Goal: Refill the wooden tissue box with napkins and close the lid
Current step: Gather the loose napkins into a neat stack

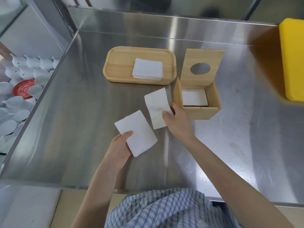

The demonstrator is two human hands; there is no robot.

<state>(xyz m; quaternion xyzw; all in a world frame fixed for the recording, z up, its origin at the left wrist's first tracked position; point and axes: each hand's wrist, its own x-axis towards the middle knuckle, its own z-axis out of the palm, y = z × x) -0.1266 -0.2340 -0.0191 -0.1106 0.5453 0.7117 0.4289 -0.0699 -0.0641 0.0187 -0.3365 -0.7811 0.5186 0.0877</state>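
head view, looking down on a brushed stainless-steel tabletop (230, 145). left hand (120, 149), near centre, grips a folded white paper napkin (137, 134) at its near-left corner, thumb on top, the sheet tilted and raised off the steel. right hand (176, 120) pinches a second folded white napkin (157, 107) along its right edge; this sheet stands just left of the square light-wood tissue box (199, 112), beside its left wall but outside it. box interior holds a flat white napkin layer (194, 97) low at the bottom. hinged wooden lid with a round hole (201, 63) stands open, leaning back from the far edge of the box. rounded rectangular wooden tray (118, 66) lies far left of the box, apart from it, carrying a squared stack of white napkins (147, 71) in its right half. yellow plastic slab (292, 58) sits at the far right edge, partly out of frame. white ceramic cups (24, 66) and a red saucer (23, 88) lie in a lower bin beyond the left rim. blue plaid shirt (164, 209) fills the near edge.
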